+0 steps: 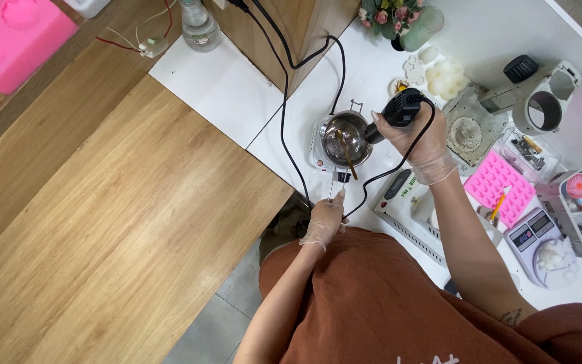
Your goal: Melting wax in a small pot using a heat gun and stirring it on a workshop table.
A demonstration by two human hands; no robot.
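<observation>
On the white worktop (372, 74), a steel pot (346, 137) was set on a small hotplate (319, 154). A black heat gun (399, 111) was gripped tight in the gloved right hand (417, 135), aimed into the pot. A thin rod (332, 183) was pinched by the left hand (323, 220).

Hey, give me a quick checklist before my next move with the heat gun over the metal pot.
1. Right hand grips the black heat gun: ok.
2. Nozzle points into the metal pot: ok.
3. Pot sits on the small white burner: ok.
4. Left hand holds the thin handle below the pot: ok.
5. Black cord kept off the burner: not ok, it loops close beside it.
6. Burner switched on: cannot tell.
</observation>
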